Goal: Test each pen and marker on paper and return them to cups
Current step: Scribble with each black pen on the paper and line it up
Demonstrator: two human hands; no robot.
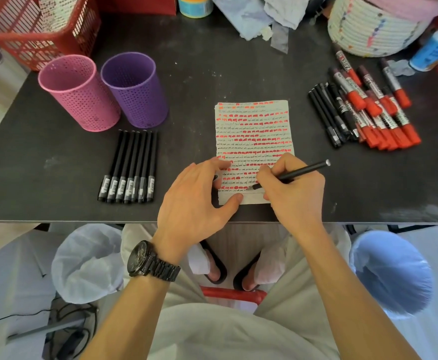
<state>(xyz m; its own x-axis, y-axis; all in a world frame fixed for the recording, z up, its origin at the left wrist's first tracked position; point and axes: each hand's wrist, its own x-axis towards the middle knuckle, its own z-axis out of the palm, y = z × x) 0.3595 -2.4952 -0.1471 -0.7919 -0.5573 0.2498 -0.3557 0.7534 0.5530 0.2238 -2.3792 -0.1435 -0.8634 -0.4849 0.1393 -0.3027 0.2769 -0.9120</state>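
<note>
A sheet of paper [254, 131] covered in rows of red and black marks lies on the dark table [212, 74]. My right hand [290, 193] grips a black pen [303, 170], its tip touching the paper's lower part. My left hand [197, 201] rests on the paper's lower left corner, fingers spread and thumb on the sheet. A pink cup [80, 92] and a purple cup [134, 89] stand upright at the left. Several black pens [132, 167] lie in a row below the cups. At the right lie more black pens [329, 115] and several red markers [379, 113].
A red mesh basket [31, 29] stands at the back left. A woven rope basket [376, 24], crumpled cloth [254, 14] and a glue bottle [433, 50] sit at the back right. The table's front edge runs just below my hands.
</note>
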